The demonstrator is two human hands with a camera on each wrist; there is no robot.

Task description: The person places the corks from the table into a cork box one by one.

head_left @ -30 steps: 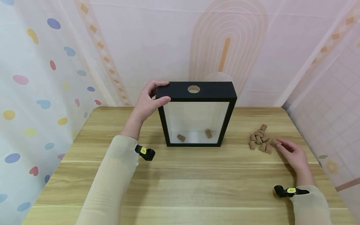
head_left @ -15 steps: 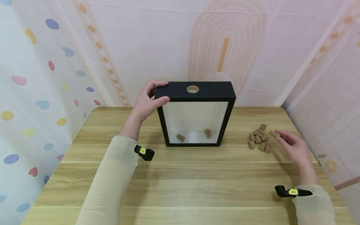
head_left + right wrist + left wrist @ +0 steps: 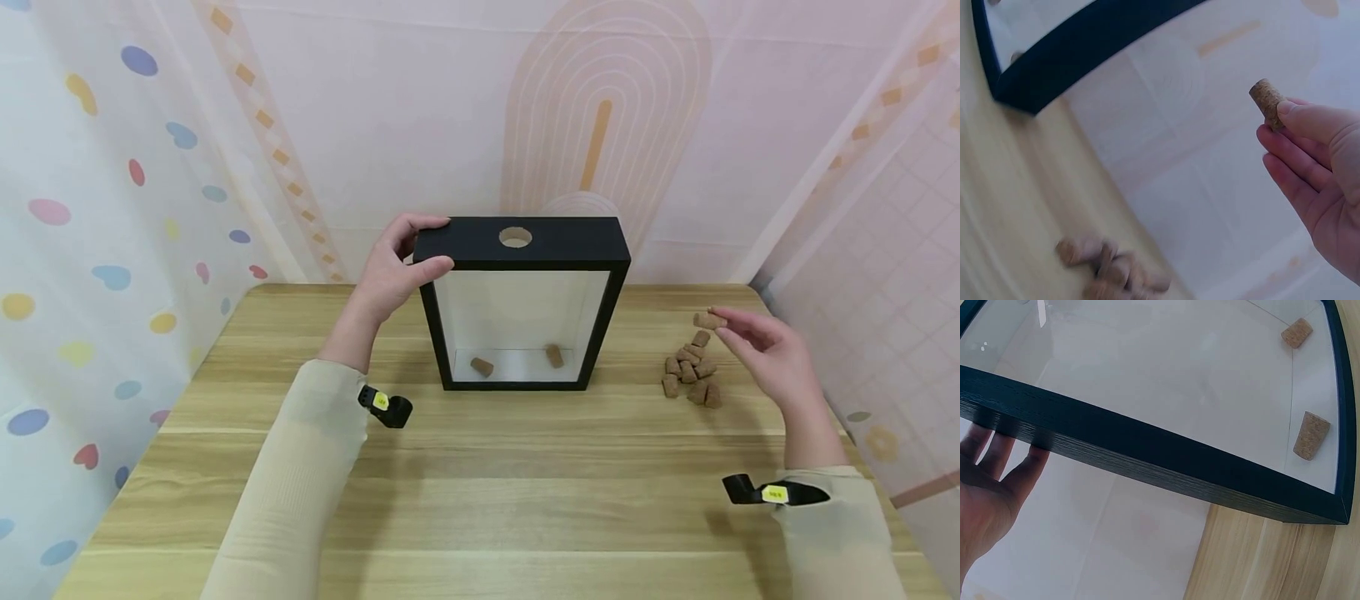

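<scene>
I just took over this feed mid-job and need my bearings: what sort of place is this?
Probably a small staged recording booth, not a lived-in room. A wooden table is closed in on three sides by pastel printed backdrop sheets, and it bears only a black display frame and a pile of corks.

Cream long sleeves (image 3: 300, 467), black wrist cameras (image 3: 386, 406) with yellow labels

The frame (image 3: 525, 242) is matt black wood with a fine brushed grain, fronted by a smooth, glossy clear pane (image 3: 1147, 369). Inside it, two corks (image 3: 1310, 434) look rough and speckled, like the cork (image 3: 1266, 100) beside it. The table (image 3: 480, 467) under it is smooth, pale, streaky wood.
</scene>
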